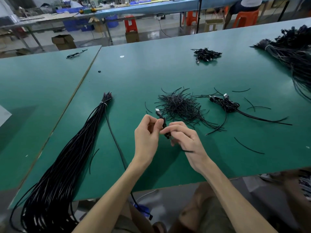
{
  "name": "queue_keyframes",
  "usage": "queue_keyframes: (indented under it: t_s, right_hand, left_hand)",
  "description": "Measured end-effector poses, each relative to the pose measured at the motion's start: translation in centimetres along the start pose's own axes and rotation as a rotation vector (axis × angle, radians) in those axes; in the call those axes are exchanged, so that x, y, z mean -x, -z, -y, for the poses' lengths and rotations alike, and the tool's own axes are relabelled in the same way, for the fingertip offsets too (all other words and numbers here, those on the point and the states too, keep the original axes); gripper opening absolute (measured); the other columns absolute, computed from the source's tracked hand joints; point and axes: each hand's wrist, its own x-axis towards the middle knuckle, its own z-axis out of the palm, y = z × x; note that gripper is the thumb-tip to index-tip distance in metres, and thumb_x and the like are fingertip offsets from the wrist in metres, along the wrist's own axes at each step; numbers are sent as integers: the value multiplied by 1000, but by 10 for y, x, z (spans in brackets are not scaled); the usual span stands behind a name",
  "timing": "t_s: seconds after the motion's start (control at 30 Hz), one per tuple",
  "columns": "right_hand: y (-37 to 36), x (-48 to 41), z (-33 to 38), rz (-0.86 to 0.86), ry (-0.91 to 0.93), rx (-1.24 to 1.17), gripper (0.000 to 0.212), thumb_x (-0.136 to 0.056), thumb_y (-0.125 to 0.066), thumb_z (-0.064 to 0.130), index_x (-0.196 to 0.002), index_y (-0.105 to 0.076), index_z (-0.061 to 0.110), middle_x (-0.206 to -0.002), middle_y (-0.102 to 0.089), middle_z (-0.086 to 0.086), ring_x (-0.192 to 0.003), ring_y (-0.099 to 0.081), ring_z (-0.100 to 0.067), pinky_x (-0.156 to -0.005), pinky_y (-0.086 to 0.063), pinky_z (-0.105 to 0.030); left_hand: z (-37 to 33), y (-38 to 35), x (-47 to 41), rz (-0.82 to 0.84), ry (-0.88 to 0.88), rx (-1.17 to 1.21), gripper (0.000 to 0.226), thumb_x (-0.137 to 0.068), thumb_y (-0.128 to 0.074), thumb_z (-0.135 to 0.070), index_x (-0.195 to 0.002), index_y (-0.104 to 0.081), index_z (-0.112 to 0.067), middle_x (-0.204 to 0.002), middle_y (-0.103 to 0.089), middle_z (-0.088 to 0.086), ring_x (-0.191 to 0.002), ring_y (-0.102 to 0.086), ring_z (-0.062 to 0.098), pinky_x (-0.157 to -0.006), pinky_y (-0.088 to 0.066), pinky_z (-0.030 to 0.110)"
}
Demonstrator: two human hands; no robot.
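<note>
Both hands are up over the green worktop, working on one small coiled cable held right between them. The left hand has its fingers curled in and pinches the upper part of the coil with the thumb, and the silver USB plug pokes up just above that hand's fingertips. The right hand pinches the lower part of the same coil with its fingers bent, so both hands are closed on it and neither is spread wide. A short black tie sticks out just under the right hand; can't tell how it's being held. Just beyond the right hand's fingers is a messy pile of ties, and further off to that hand's right sit a few finished coils with plugs showing. Well out to the left of the left hand lies a long cable bundle, banded near its far end and hanging off the near edge. One loose cable runs between that bundle and the left hand. Far ahead of both hands there's another heap of coils.
</note>
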Motion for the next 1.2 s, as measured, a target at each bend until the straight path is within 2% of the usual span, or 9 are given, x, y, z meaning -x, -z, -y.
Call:
queue_keyframes:
  t_s: [0.1, 0.2, 0.33, 0.67, 0.8, 0.87, 0.97, 1.07, 1.2]
  right_hand:
    - [0, -1, -1, -80, -57, -32, 31, -86, -74, 36, -104, -67, 12, -95, -68, 1, -81, -61, -15, -76, -51, -30]
    - [0, 0, -2, -94, -68, -54, 38, -85, -83, 27, -110, -61, 10, -98, -71, 5, -76, -66, -16, -73, -55, -26]
    - [-2, -1, -1, -95, -62, -66, 37, -87, -81, 17, -117, -59, 10, -102, -73, -6, -88, -70, -16, -82, -59, -34]
    - [0, -1, -2, -123, 7, -64, 33, -86, -78, 5, -112, -67, 23, -94, -62, -6, -80, -70, -17, -78, -58, -26]
    - [1, -3, -3, -116, 4, -61, 32, -87, -75, 1, -112, -69, 20, -90, -53, -6, -78, -70, -19, -81, -60, -31]
    - [1, -3, -4, -98, 6, -49, 31, -88, -74, -2, -113, -69, 15, -86, -55, -3, -75, -71, -14, -78, -59, -28]
    - [1, -3, -4, -66, -4, -50, 29, -89, -72, -3, -113, -69, 13, -79, -58, 5, -70, -72, -16, -73, -61, -29]
    - [-1, -3, -3, -25, -34, -130, 28, -87, -73, 1, -111, -68, 15, -76, -59, 5, -67, -73, -29, -61, -62, -36]
    - [1, -4, -1, -12, -112, -207, 38, -80, -78, 14, -113, -60, 12, -78, -63, 0, -66, -73, -35, -53, -59, -33]
  left_hand:
    - [-4, 1, 4, 15, 22, 81, 21, -100, -66, -19, -81, -60, -11, -65, -57, -14, -61, -47, 4, -61, -42, 20]
    - [-7, 2, 8, 50, 34, 125, 17, -98, -69, -17, -84, -64, -9, -70, -64, -3, -64, -53, 8, -62, -46, 21]
    - [-4, 3, 13, 78, 64, 203, 15, -96, -71, -16, -83, -66, -11, -73, -65, -7, -70, -57, 7, -67, -48, 21]
    - [3, 9, 12, 281, 289, 311, 19, -101, -65, -27, -107, -72, -10, -96, -74, 7, -83, -67, 16, -71, -57, 33]
    - [7, 18, 7, 400, 324, 404, 21, -99, -66, -25, -110, -76, -10, -107, -76, 17, -99, -71, 39, -86, -59, 46]
    - [10, 20, 4, 407, 342, 428, 20, -93, -70, -26, -102, -78, -10, -103, -75, 21, -95, -68, 47, -88, -54, 51]
    - [11, 19, 4, 405, 350, 433, 11, -87, -72, -26, -85, -78, -17, -80, -70, 12, -72, -61, 25, -71, -50, 34]
    - [13, 14, 4, 442, 369, 504, 13, -88, -70, -22, -77, -74, -16, -73, -65, 10, -62, -57, 20, -61, -53, 30]
    - [15, 13, -1, 559, 439, 661, 19, -91, -67, -16, -89, -61, 2, -75, -64, 10, -60, -54, 18, -61, -53, 28]
